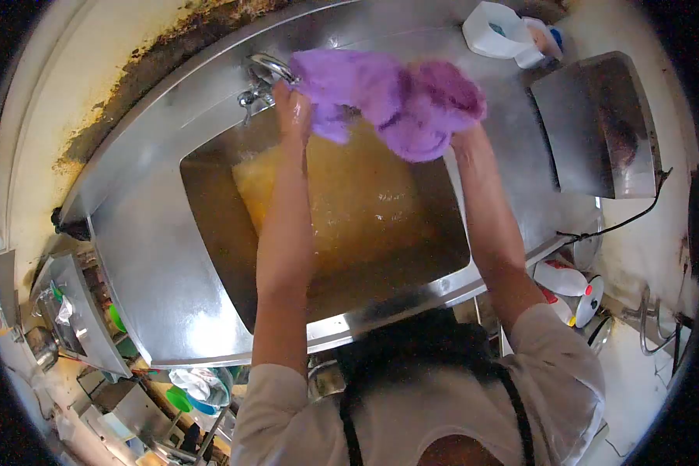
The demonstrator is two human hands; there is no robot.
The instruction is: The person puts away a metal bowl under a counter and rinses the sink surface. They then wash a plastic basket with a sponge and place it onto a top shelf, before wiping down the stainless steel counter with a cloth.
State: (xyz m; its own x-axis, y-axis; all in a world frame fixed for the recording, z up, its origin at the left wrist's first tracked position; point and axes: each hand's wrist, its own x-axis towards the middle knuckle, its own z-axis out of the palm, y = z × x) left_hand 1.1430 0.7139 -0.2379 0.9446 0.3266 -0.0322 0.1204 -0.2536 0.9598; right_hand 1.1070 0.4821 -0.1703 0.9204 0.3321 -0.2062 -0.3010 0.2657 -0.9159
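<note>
A purple cloth (365,85), fluffy like a towel, is stretched above the far side of a steel sink basin (210,210). Its left end is gripped by my left hand (293,113), close beside the chrome tap (270,68); the fingertips are partly hidden. My right hand (466,138) is closed on the bunched right end, with most of its fingers behind the folds. Cloudy yellowish-brown water (349,202) lies in the basin below. The cloth is slightly blurred.
White plastic containers (501,31) stand at the back right of the steel counter (140,233). A grey metal box (594,124) with a black cable sits at the right. White bottles (559,278) are below the counter's right end. A low shelf (81,311) stands at left.
</note>
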